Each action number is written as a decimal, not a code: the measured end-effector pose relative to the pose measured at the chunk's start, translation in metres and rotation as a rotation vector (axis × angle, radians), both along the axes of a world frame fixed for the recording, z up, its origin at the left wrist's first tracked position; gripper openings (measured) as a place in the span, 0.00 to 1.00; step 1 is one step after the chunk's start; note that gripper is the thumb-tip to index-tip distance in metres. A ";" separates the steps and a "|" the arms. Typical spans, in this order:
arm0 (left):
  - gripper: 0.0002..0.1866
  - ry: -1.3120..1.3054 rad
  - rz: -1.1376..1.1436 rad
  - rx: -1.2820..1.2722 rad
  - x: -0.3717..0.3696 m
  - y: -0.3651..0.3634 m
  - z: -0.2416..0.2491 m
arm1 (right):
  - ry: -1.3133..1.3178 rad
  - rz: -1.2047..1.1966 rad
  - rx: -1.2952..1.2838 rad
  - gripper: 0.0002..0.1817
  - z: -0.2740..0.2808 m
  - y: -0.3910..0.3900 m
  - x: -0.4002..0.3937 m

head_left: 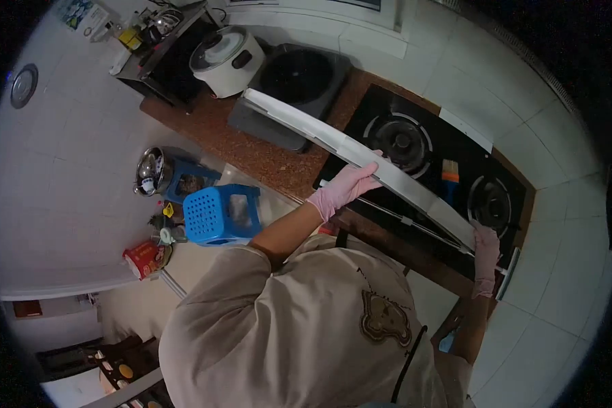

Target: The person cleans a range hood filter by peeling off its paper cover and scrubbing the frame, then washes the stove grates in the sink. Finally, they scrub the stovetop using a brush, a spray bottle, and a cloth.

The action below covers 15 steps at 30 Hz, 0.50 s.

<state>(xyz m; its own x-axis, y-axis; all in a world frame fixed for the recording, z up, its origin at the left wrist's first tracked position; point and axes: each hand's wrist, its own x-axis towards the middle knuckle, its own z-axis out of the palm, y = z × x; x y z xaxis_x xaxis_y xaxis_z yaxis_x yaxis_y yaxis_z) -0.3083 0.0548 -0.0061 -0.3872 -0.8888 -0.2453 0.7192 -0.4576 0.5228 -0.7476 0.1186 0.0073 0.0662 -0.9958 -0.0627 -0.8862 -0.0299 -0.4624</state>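
Note:
A long, thin white panel (319,131) slants across the view above the counter and the black gas stove (381,109). My left hand (347,187), in a pink glove, grips the panel near its middle, with the thumb on its upper face. At the panel's lower right end, my right hand (485,255), also gloved in pink, is wrapped round the edge; its fingers are partly hidden. Under and behind the panel are the stove's two round burners. A brush (450,171) with a blue handle and orange band lies on the stove between them.
A white rice cooker (228,61) and a black cooktop (296,75) stand on the brown counter (272,160) to the left. Below are a blue stool (204,216), a metal bowl (151,170) and a red bag (143,258). A tiled wall (564,197) bounds the right.

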 end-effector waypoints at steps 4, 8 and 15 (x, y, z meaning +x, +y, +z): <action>0.25 -0.073 0.087 0.023 0.031 -0.009 -0.017 | 0.118 0.109 0.009 0.18 -0.007 -0.047 0.034; 0.18 -0.118 0.207 0.066 0.070 -0.006 -0.008 | 0.227 0.236 -0.217 0.17 -0.028 -0.076 0.075; 0.19 -0.082 0.328 0.004 0.127 0.002 -0.006 | 0.721 0.217 -0.405 0.16 -0.047 -0.094 0.138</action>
